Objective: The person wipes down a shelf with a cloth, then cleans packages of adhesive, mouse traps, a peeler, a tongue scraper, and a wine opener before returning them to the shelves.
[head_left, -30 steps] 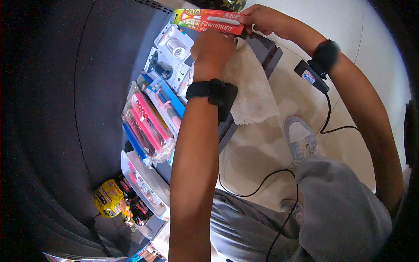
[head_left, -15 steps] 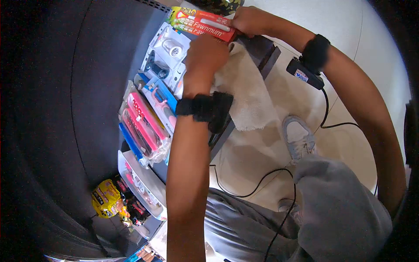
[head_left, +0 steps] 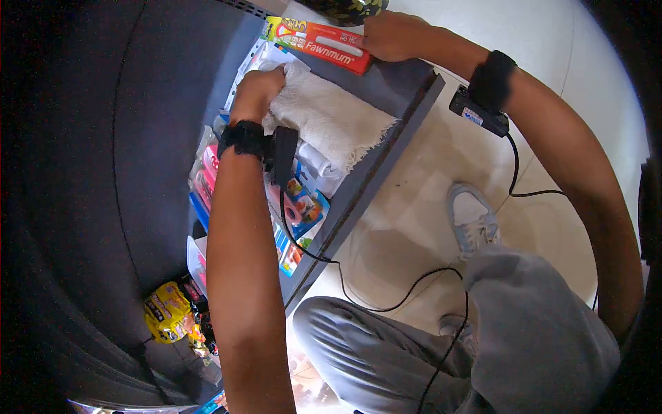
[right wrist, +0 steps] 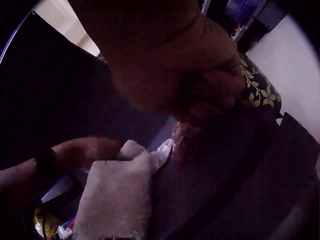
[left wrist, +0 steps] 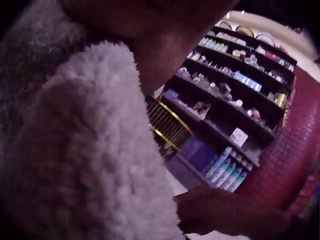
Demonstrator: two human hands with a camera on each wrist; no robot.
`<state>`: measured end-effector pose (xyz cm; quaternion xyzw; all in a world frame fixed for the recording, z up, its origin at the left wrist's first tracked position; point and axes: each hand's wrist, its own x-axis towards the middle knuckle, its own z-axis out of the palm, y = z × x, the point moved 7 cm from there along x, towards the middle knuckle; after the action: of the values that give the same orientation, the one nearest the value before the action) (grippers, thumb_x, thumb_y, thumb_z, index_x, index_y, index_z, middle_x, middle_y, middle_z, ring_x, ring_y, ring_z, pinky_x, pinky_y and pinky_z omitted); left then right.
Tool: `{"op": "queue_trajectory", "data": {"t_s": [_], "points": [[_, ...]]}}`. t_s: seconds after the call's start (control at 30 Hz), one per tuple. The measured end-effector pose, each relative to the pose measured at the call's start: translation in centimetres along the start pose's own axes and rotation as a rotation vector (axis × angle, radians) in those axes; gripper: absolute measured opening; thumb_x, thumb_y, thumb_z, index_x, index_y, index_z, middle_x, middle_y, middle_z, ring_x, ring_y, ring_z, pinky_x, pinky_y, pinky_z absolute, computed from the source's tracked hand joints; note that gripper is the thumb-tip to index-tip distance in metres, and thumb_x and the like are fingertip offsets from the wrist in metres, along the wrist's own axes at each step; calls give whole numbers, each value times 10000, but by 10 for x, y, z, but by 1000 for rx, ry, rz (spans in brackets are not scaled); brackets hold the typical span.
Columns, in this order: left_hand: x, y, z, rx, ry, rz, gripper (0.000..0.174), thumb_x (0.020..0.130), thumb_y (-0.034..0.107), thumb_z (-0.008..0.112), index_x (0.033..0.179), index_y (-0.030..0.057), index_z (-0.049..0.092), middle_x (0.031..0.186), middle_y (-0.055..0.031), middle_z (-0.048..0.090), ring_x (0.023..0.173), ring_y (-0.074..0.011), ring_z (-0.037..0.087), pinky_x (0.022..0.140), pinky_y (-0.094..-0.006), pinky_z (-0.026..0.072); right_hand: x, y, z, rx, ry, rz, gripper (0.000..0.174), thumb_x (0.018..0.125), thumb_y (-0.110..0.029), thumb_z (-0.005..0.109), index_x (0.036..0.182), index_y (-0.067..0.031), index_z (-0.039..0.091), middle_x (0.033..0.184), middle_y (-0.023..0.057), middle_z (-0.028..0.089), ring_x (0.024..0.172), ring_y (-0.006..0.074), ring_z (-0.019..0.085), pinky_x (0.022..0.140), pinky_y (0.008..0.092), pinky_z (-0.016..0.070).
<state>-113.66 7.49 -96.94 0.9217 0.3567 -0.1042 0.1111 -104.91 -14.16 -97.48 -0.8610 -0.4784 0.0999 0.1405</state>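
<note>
My left hand (head_left: 258, 90) grips a cream-coloured towel (head_left: 331, 114) by its far end. The towel lies at a slant over the dark shelf board (head_left: 407, 90) and partly covers the packs there; it also fills much of the left wrist view as pale pile (left wrist: 100, 140). At the far end of the board, my right hand (head_left: 393, 36) holds the near end of a flat red package (head_left: 321, 45) marked "Fawnmum". The right wrist view shows this hand's fingers curled, with the towel (right wrist: 115, 200) below and to the left.
Blister packs with pink-handled tools (head_left: 300, 207) lie along the board, beside a white bin (head_left: 198, 259). Yellow packets (head_left: 165, 314) sit lower left. A dark leaf-patterned object (head_left: 352, 10) stands behind the package. A black cable (head_left: 414, 293) hangs over the floor.
My left hand has moved from beside the package to the left and nearer, drawing the towel across the board and packs. The right hand and package have shifted slightly left.
</note>
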Motion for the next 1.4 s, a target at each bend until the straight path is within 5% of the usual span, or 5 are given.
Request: {"op": "queue_trajectory", "data": {"t_s": [0.37,0.47,0.77,1.27,1.4], "points": [[31,1,8,451,-3,250,500,889,414,395,1052,-12,599,1111,-289,558,1023,-447,536,897,-473,418,-1,12,2,75,13,248,400,838,-338,458,966,-29,677,1017,195,648,947,350,634,822,487,495],[28,-5,0,285,35,23,597,780,479,479,1085,-15,616,1199,-222,556,1131,-373,523,955,-407,415,-3,11,-1,106,24,243,406,832,-342,461,972,-27,675,1007,192,653,941,353,636,813,500,496],[46,-15,9,356,51,9,604,762,477,502,1114,-1,614,1223,-210,548,1140,-354,527,954,-402,420,-2,11,0,96,104,201,505,865,-453,499,872,25,662,822,223,652,793,361,649,704,472,515],[-2,-1,-4,210,38,-69,619,769,505,514,1117,3,613,1218,-203,554,1146,-347,522,958,-394,411,-4,8,0,208,122,192,402,869,-354,523,833,19,667,806,184,656,704,304,625,620,415,497],[0,-6,-3,213,94,-68,616,783,507,505,1108,-5,616,1206,-220,555,1139,-354,525,957,-399,413,-5,17,4,283,27,288,438,855,-382,519,863,30,666,887,229,648,875,365,628,744,428,501]]}}
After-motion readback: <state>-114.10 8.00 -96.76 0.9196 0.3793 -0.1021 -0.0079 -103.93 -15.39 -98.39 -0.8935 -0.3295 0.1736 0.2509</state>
